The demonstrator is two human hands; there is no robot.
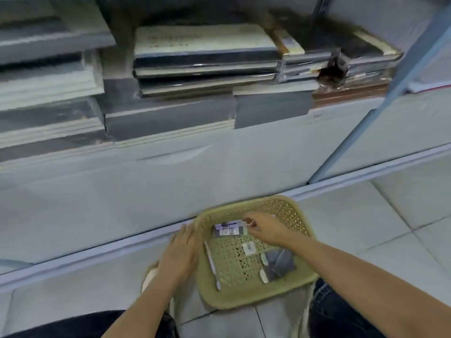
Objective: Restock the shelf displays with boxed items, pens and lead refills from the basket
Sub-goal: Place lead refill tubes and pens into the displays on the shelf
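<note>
Dark jeans [341, 313] fill the bottom corners, knees either side of a yellow-green lattice basket [244, 301]. It sits on the tiled floor [366, 215], far edge close to the shelf's front lip [97, 259].

L hand [180, 250] is flat, fingers straight and together, laid against the outside of the basket's left rim, holding nothing. R hand [266, 230] reaches in over the right rim to the far side. Its thumb & forefinger are pinched on a thin pale item [248, 222], too blurred to tell if pen or refill. Hands are apart, w/ the basket's left half between them.

Just beside the R fingertips, toward the far left corner inside, lies a dark boxed item [229, 231] w/ a white label. Along the left inner wall a pale pen [211, 267] lies lengthwise, far edge to near edge. Small white box [248, 248] sits approx mid-basket, apart from the rest. Near right corner holds a dark grey packet [278, 263] w/ a pale strip at its side.

Up on the shelf, flat wrapped boxes [207, 59] are stacked in piles, edges blurred. Blue upright [366, 113] slants down the right side.
</note>
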